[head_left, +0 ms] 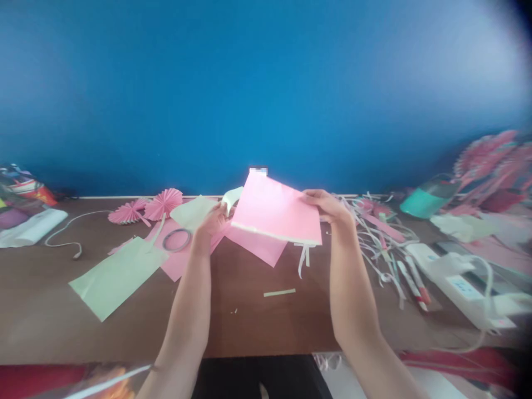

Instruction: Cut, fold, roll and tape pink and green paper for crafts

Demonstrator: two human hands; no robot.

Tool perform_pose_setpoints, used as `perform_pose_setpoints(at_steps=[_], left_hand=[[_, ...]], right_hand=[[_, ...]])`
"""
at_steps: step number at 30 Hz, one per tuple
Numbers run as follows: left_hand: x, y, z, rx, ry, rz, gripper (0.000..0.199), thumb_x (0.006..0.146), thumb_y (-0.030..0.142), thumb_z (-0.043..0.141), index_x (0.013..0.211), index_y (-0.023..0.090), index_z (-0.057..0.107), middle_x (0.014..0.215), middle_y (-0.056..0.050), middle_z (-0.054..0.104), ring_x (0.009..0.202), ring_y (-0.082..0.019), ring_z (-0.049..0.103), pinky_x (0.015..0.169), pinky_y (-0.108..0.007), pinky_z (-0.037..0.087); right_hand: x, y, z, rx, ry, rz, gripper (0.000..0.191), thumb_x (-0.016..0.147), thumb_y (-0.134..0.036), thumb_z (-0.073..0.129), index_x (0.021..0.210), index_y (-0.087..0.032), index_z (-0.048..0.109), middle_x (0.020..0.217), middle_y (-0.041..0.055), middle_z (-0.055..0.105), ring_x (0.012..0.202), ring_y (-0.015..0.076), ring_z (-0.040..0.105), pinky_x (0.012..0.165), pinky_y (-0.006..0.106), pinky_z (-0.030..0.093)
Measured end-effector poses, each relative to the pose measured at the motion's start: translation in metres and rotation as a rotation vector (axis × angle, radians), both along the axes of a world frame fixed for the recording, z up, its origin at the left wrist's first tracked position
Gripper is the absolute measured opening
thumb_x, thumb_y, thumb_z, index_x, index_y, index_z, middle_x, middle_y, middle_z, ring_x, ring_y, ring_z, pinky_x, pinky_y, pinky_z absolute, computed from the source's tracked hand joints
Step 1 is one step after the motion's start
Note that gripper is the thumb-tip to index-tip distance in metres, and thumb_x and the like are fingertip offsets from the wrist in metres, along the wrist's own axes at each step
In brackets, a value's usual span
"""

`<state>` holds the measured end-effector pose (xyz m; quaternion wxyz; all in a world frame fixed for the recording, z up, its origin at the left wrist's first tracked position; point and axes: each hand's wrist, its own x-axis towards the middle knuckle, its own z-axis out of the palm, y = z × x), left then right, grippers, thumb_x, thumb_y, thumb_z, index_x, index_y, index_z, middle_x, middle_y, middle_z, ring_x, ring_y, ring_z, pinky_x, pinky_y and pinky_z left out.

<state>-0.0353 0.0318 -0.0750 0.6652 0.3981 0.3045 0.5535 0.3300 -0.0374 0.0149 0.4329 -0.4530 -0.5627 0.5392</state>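
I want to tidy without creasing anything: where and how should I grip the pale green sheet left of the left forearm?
I'd pinch the pale green sheet by its near corner, coming from the near side, sliding a fingertip under. It looks nearly flat, and that corner points toward the near edge of the table, away from the pink paper at its far end.

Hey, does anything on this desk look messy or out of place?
Yes: right of your right hand, thin white strips lie in a loose tangle. A pale strip and tiny scraps sit nearer you, like stray offcuts.
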Motion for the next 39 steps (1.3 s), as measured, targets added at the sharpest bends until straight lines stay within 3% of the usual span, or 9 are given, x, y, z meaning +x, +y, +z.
perform_pose_setpoints(at_steps=[4,13,17,20,23,26,29,35,39], left_hand=[[-0.007,0.009,-0.001,0.054,-0.181,0.108,0.013,0.083,0.028,0.070,0.090,0.019,0.064,0.083,0.000,0.070,0.083,-0.012,0.067,0.086,-0.029,0.052],[-0.004,0.011,0.000,-0.028,-0.268,0.224,0.016,0.077,0.024,0.075,0.086,0.018,0.063,0.083,-0.002,0.071,0.074,-0.013,0.066,0.068,-0.026,0.050],[-0.005,0.007,0.000,-0.015,-0.263,0.175,0.015,0.077,0.024,0.074,0.085,0.018,0.064,0.086,-0.001,0.071,0.077,-0.013,0.067,0.074,-0.029,0.052],[-0.004,0.001,0.001,-0.019,-0.208,-0.005,0.015,0.080,0.029,0.072,0.087,0.017,0.066,0.087,-0.004,0.072,0.086,-0.018,0.069,0.082,-0.036,0.054],[0.001,-0.005,0.000,-0.049,-0.076,-0.154,0.021,0.080,0.032,0.072,0.092,0.015,0.068,0.083,-0.005,0.072,0.076,-0.018,0.069,0.076,-0.035,0.057],[0.006,-0.006,-0.002,-0.135,0.063,-0.261,0.024,0.078,0.027,0.074,0.097,0.014,0.068,0.085,-0.007,0.072,0.072,-0.019,0.069,0.070,-0.035,0.059],[0.007,-0.004,-0.004,-0.182,0.127,-0.334,0.028,0.079,0.023,0.073,0.104,0.012,0.067,0.094,-0.011,0.072,0.081,-0.023,0.071,0.077,-0.043,0.060],[0.005,-0.002,-0.004,-0.142,0.113,-0.350,0.026,0.082,0.024,0.069,0.106,0.016,0.068,0.098,-0.012,0.073,0.097,-0.027,0.069,0.090,-0.048,0.056],[0.000,-0.002,-0.001,-0.045,-0.065,-0.180,0.012,0.085,0.026,0.065,0.093,0.016,0.067,0.090,-0.007,0.073,0.096,-0.022,0.069,0.095,-0.044,0.052]], right_hand=[[-0.013,0.002,-0.011,-0.123,-0.139,0.312,0.039,0.068,-0.045,0.080,0.091,-0.016,0.070,0.086,0.0071,0.072,0.070,0.0175,0.066,0.062,0.027,0.051],[-0.024,0.025,-0.043,-0.147,-0.286,0.210,0.033,0.071,-0.039,0.080,0.094,-0.018,0.069,0.106,0.0075,0.071,0.093,0.0198,0.064,0.079,0.029,0.052],[-0.022,0.022,-0.038,-0.126,-0.200,0.239,0.032,0.073,-0.039,0.078,0.095,-0.016,0.070,0.103,0.0091,0.072,0.089,0.0200,0.066,0.079,0.030,0.052],[-0.022,0.018,-0.030,-0.139,-0.159,0.162,0.033,0.072,-0.036,0.080,0.097,-0.017,0.069,0.106,0.0091,0.071,0.090,0.0202,0.066,0.079,0.030,0.053],[-0.022,0.015,-0.025,-0.148,-0.159,0.086,0.034,0.068,-0.033,0.082,0.094,-0.017,0.068,0.101,0.0085,0.072,0.088,0.0197,0.066,0.077,0.029,0.053],[-0.016,0.010,-0.025,-0.135,-0.109,0.176,0.034,0.067,-0.033,0.082,0.092,-0.016,0.067,0.089,0.0059,0.072,0.075,0.0164,0.066,0.068,0.026,0.052],[-0.004,0.005,-0.025,-0.117,-0.033,0.220,0.034,0.064,-0.035,0.084,0.086,-0.016,0.066,0.076,0.0023,0.070,0.062,0.0145,0.064,0.058,0.026,0.049],[0.009,-0.005,-0.007,0.049,0.123,0.001,0.031,0.066,-0.041,0.081,0.080,-0.020,0.063,0.068,-0.0023,0.065,0.053,0.0118,0.058,0.050,0.023,0.043],[-0.001,-0.005,0.001,0.039,-0.026,-0.055,0.028,0.070,-0.042,0.079,0.080,-0.019,0.065,0.063,-0.0002,0.062,0.052,0.0120,0.054,0.047,0.022,0.040]])
